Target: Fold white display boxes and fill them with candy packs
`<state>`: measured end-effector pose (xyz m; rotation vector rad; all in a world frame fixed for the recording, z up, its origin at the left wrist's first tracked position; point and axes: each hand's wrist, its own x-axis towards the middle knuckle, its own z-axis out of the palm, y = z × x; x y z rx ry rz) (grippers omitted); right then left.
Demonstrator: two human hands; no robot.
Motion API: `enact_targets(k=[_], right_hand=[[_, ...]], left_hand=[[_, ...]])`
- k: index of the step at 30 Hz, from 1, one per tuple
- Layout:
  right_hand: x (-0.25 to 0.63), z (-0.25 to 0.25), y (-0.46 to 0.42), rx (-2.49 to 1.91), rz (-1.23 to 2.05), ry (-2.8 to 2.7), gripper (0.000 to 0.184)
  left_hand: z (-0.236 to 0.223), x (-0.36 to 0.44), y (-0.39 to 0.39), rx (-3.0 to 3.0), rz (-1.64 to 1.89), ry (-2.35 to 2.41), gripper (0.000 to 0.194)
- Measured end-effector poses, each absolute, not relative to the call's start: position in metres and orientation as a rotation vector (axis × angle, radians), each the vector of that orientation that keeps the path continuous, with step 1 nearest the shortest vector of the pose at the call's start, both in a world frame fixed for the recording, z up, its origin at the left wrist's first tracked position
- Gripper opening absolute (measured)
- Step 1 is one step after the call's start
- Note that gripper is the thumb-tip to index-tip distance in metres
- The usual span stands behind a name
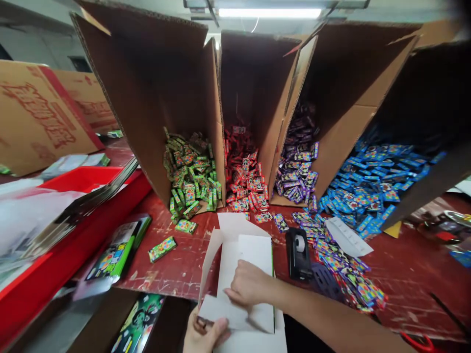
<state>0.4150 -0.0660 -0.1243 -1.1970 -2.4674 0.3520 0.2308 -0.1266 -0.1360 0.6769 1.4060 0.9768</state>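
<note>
So you had that worn dark-red tabletop (176,267) in front of you, with a row of tall, open brown cardboard cartons (125,93) standing along its far side, and a bright red plastic bin (121,215) off to the left. The white, flapped paperboard box (253,247) with a green-printed side lay right at your near edge, and IMO the relation that counted was this: it ran directly under your right hand (252,283) and forward from your left hand (208,331), long axis going away from you. Both hands were on it, so neither was really nearer: right over the middle, left at the near-left corner. Your left pinched a loose white flap (217,311) by its edge; your right was curled against the inside panel, and I couldn't tell if it gripped anything. The box's far end pointed away and a touch left, roughly at the small red-wrapped packets (248,184). A black tape dispenser (299,257) sat just right of it, and one lone green-wrapped packet (162,249) lay to the left.
</note>
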Motion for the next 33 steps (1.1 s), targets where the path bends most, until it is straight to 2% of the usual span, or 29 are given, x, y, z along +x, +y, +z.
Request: enact_targets(k=[3, 5, 8, 10, 14, 17, 21, 23, 25, 26, 29, 30, 33], right_hand=[[0.414, -0.158, -0.067, -1.215, 0.383, -2.507, 0.012], [0.425, -0.159, -0.068, -1.274, 0.317, -2.368, 0.02], [0.445, -0.144, -0.062, -1.529, -0.034, -1.792, 0.032], [0.455, -0.139, -0.052, -1.616, -0.128, -1.532, 0.042], [0.462, -0.146, -0.045, -1.475, 0.039, -1.809, 0.041], [0.465, -0.149, -0.059, -1.284, 0.177, -2.094, 0.046], [0.473, -0.141, -0.093, -1.223, 0.471, -2.174, 0.047], [0.472, -0.145, -0.112, -1.259, 0.551, -1.98, 0.041], [0.463, -0.156, -0.127, -1.429, 0.473, -1.521, 0.035], [0.456, -0.164, -0.133, -1.523, 0.41, -1.235, 0.036], [0.437, -0.175, -0.141, -1.628, 0.419, -0.627, 0.066], [0.434, -0.172, -0.142, -1.603, 0.502, -0.547, 0.07], [0.438, -0.147, -0.148, -1.432, 0.729, -0.443, 0.066]], left_hand=[[-0.149, 0.231, -0.121, 0.914, 0.933, 1.575, 0.097], [-0.15, 0.229, -0.113, 1.268, 0.925, 1.623, 0.094], [-0.144, 0.225, -0.101, 1.85, 0.749, 1.772, 0.077], [-0.138, 0.224, -0.092, 2.102, 0.679, 1.852, 0.076], [-0.13, 0.23, -0.073, 2.316, 0.928, 1.574, 0.101], [-0.134, 0.237, -0.068, 2.513, 1.028, 1.288, 0.088], [-0.139, 0.243, -0.07, 2.904, 0.543, 0.756, 0.071], [-0.14, 0.246, -0.066, 2.855, 0.406, 0.723, 0.058], [-0.143, 0.249, -0.056, 2.632, 0.538, 1.019, 0.048], [-0.144, 0.252, -0.051, 2.451, 0.622, 1.222, 0.053], [-0.143, 0.261, -0.044, 1.948, 0.703, 1.515, 0.087], [-0.137, 0.264, -0.046, 1.86, 0.691, 1.473, 0.087], [-0.108, 0.271, -0.061, 1.604, 0.726, 1.255, 0.077]])
